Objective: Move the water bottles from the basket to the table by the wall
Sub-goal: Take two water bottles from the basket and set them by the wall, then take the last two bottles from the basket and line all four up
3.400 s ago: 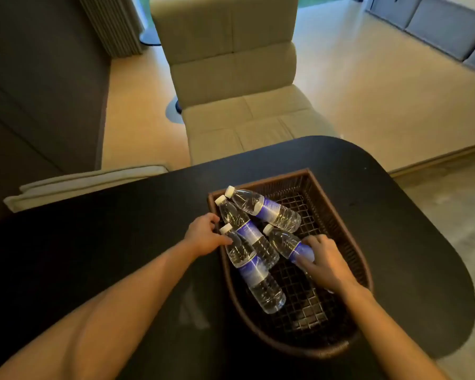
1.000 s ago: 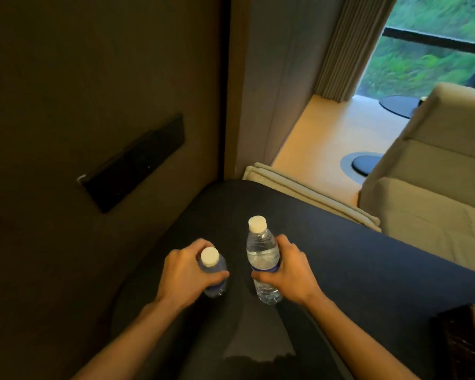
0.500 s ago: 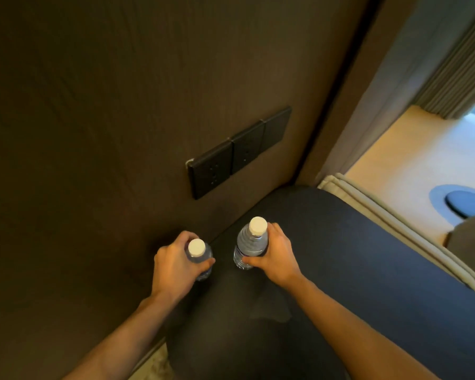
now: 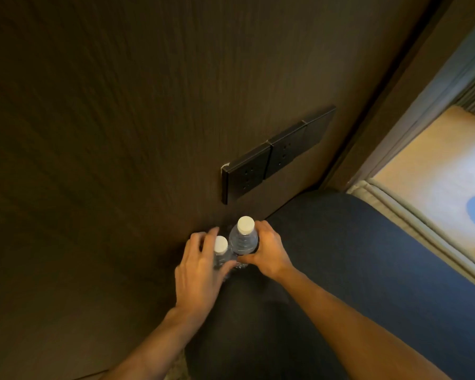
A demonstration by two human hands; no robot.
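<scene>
Two clear water bottles with white caps stand upright and side by side on the dark table [image 4: 354,270], right against the brown wall. My left hand [image 4: 200,272] wraps the left bottle [image 4: 220,249], with its fingers loosening around it. My right hand [image 4: 266,253] grips the right bottle [image 4: 243,239], which looks taller from here. The two bottles touch or nearly touch. The basket is out of view.
A row of black wall sockets [image 4: 274,154] sits on the wall just above the bottles. The table's far edge meets a pale cushion [image 4: 395,212], with light flooring [image 4: 436,165] beyond at right.
Both hands have pushed the bottles forward to the wall and closer together. My view has tilted further toward the wall.
</scene>
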